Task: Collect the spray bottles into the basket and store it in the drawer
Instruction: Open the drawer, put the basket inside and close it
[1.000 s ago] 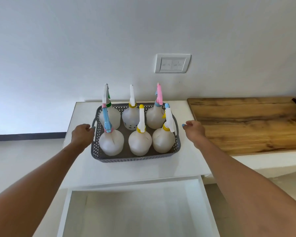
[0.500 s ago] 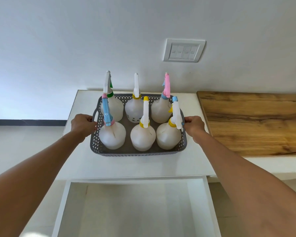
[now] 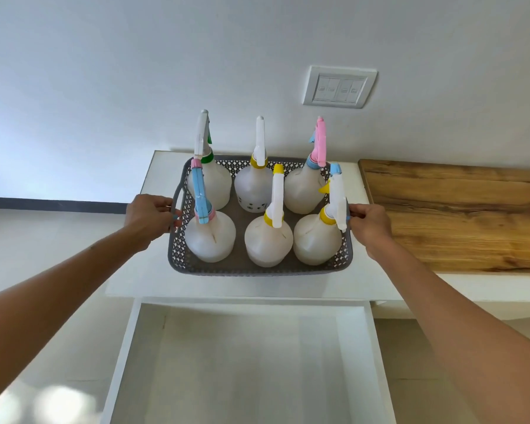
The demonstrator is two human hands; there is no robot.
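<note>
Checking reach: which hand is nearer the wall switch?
Right. The right hand grips the basket handle below the switch; the left hand grips the far handle.

a single wide-angle view looks from the person's head, forward and down over both outstretched arms. it faces a white wall (image 3: 135,71) with a switch plate (image 3: 338,87), the counter (image 3: 153,270) sitting mid-frame and the open drawer (image 3: 242,362) close below. the basket (image 3: 257,269) lies at arm's length, near the centre.
</note>
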